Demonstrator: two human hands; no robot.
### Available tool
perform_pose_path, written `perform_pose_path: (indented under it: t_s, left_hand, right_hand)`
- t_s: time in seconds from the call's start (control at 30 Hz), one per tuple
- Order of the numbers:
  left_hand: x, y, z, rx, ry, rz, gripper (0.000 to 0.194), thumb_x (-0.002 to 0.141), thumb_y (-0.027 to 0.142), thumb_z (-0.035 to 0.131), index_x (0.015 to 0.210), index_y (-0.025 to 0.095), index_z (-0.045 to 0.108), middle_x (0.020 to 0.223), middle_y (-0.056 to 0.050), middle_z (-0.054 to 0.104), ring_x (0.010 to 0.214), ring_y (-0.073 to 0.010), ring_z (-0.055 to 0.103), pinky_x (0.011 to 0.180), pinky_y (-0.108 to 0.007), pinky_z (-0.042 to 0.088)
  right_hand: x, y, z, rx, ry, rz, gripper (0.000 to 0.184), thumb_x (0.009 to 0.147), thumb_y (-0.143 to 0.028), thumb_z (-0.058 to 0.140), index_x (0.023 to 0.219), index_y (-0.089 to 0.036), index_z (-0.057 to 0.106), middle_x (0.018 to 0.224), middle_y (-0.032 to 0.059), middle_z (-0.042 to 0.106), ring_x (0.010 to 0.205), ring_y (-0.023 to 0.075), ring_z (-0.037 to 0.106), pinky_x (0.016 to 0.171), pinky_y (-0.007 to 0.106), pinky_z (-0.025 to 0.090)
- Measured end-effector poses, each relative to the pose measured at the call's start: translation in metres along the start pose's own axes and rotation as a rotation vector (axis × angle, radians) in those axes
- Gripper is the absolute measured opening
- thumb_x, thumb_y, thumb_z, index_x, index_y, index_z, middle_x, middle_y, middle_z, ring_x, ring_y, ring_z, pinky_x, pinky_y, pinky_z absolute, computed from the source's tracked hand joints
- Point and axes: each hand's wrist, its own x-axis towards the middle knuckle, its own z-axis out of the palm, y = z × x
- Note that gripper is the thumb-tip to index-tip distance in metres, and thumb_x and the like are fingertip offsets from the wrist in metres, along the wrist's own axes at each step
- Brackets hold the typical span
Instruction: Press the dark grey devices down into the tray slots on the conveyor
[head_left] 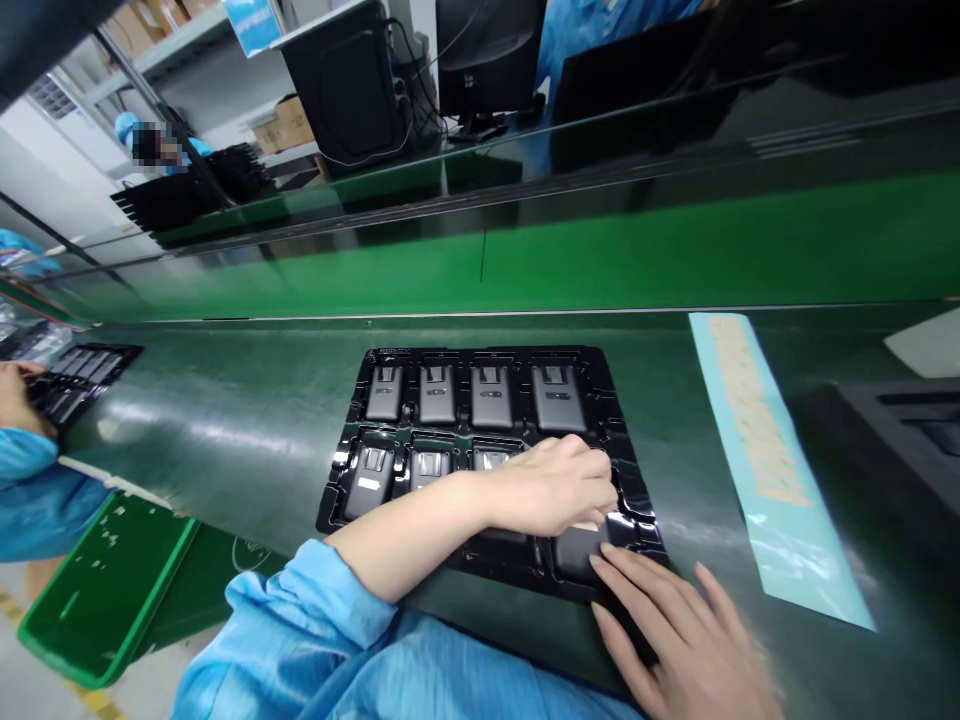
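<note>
The black device (578,553) is seated partly under the curled left hand (551,487), grip undeterminable, forward-left of the splayed right hand (686,630).

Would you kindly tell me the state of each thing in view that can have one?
Tray: flat, devices in both rows
Back-row devices: seated, no white label showing
Front-left device: seated, white label showing
Front-right device: in its slot, partly covered
Left hand: curled over the front-right device, grip hidden
Right hand: open, fingertips at that device
Blue sheet: lying flat
Green bin: open at the top
</note>
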Motion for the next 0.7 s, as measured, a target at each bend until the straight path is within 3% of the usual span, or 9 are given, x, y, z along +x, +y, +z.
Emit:
perform_pose_path:
  t_s: [0.13,0.37,0.7]
  left_hand:
    - [0.0007,0.0014,0.0033,-0.014,-0.025,0.044,0.023,0.083,0.033,0.04,0.089,0.018,0.055,0.095,-0.005,0.049,0.088,-0.0172,0.036,0.074,-0.028,0.034]
    - [0.0044,0.0062,-0.0017,0.035,-0.078,0.034,0.023,0.084,0.03,0.038,0.083,0.017,0.057,0.091,-0.004,0.051,0.088,-0.0176,0.038,0.072,-0.028,0.033]
    - [-0.0019,0.0018,0.0015,0.116,-0.03,-0.014,0.022,0.084,0.026,0.038,0.082,0.014,0.057,0.084,-0.005,0.049,0.088,-0.0184,0.039,0.079,-0.031,0.028]
  right_hand:
    - [-0.0001,-0.0007,0.0007,-0.005,-0.005,-0.011,0.024,0.09,-0.021,0.032,0.096,-0.011,0.052,0.087,0.0102,0.059,0.076,0.0196,0.056,0.094,0.04,0.024]
    - [0.0014,-0.0013,-0.0004,-0.001,-0.008,0.009,0.024,0.09,-0.022,0.031,0.097,-0.013,0.051,0.088,0.0093,0.06,0.077,0.0196,0.056,0.092,0.04,0.026]
    - [-0.0013,-0.0011,0.0009,-0.013,-0.01,0.0,0.025,0.09,-0.022,0.03,0.098,-0.012,0.051,0.089,0.0101,0.059,0.078,0.0206,0.055,0.093,0.041,0.024]
